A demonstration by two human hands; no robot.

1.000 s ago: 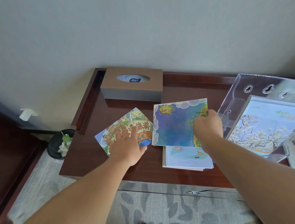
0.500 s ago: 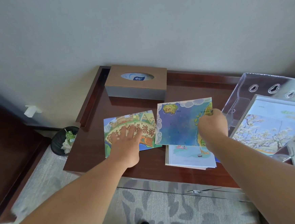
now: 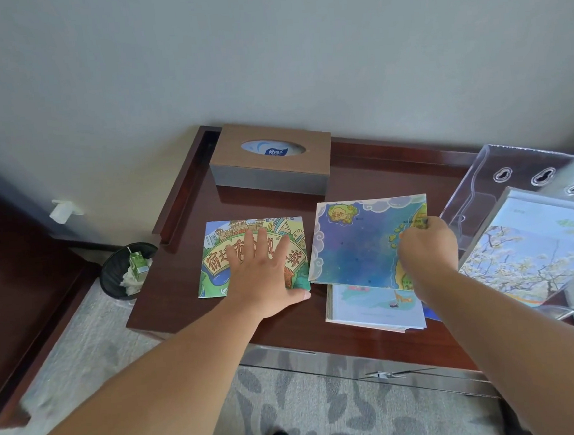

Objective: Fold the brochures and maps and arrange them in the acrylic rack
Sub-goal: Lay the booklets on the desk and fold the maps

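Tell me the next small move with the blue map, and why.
Probably lift the blue map off the stack of brochures and carry it right toward the acrylic rack. The right hand pinches its right edge, it looks folded flat, and the rack beside it holds a blossom brochure. The left hand lies flat on the green city map.

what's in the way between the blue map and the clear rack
Nothing visible. The right hand pinches the blue map at its right edge; the clear rack stands just right of it. A blossom brochure already sits in the rack.
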